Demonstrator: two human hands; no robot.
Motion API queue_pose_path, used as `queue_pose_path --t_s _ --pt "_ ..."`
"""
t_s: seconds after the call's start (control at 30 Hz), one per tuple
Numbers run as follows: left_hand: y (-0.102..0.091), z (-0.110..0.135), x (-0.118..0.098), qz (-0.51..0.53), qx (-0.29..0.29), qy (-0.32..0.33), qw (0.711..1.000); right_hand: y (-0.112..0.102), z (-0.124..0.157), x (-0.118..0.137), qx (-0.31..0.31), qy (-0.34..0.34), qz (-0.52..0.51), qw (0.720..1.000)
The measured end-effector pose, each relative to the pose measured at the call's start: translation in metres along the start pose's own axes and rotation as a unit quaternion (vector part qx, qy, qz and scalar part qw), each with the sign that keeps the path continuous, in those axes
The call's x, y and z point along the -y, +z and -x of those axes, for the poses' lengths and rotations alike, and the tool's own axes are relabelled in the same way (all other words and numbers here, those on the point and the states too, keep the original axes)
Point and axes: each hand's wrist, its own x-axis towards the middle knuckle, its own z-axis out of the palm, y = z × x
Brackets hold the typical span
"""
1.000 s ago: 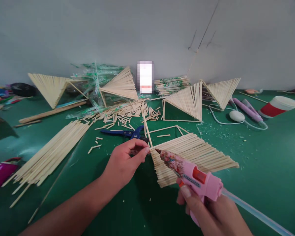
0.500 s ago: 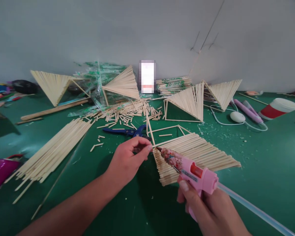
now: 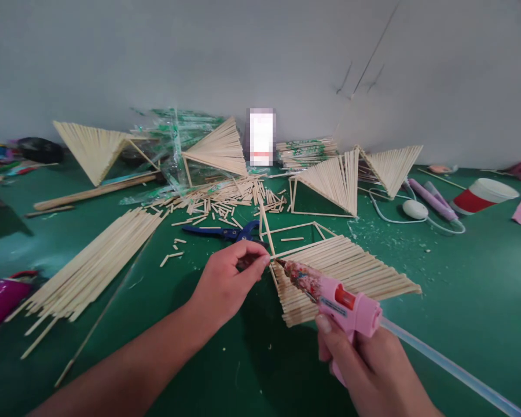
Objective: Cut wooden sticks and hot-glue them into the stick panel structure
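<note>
My left hand (image 3: 234, 278) pinches the near end of a thin wooden stick (image 3: 297, 249) at the corner of a stick-built frame (image 3: 347, 272). One face of that frame is covered with sticks laid side by side. Wrapped around a pink hot glue gun (image 3: 336, 301), my right hand (image 3: 364, 359) holds its nozzle against or very close to the same corner. Out of the gun's back runs a long clear glue stick (image 3: 451, 362). Blue-handled pliers or cutters (image 3: 230, 233) lie just beyond my left hand, partly hidden by it.
A bundle of long sticks (image 3: 95, 260) lies at left. Short cut pieces (image 3: 226, 200) are strewn mid-table. Finished-looking stick structures (image 3: 330, 179) stand along the wall beside a blurred bright screen (image 3: 261, 137). At right are a red-and-white cup (image 3: 484, 196) and a white corded device (image 3: 415, 209).
Both hands and the glue gun keep almost the same position at the corner. The view has shifted slightly, moving the things at the right a little leftward.
</note>
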Motion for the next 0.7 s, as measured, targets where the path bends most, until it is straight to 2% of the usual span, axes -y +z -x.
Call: queue_pose_path --t_s 0.3,0.5,0.6,0.7 --pt "-0.0002 -0.0002 0.0012 -0.01 -0.001 0.002 1.0 -0.0005 0.0009 -0.0012 -0.001 -0.005 0.0 1.0" --pt "-0.0023 0.001 0.0014 -0.038 0.004 0.022 0.999 -0.0003 0.0023 0.003 0.007 0.051 -0.035 0.998" --pt "-0.0036 0.0023 -0.0002 -0.053 -0.012 0.055 0.997 -0.003 0.0041 0.0025 0.007 0.061 -0.079 0.995" --pt "-0.0045 0.0038 -0.0017 -0.074 -0.035 0.118 0.99 -0.0063 0.0086 -0.0015 0.002 0.077 -0.132 0.988"
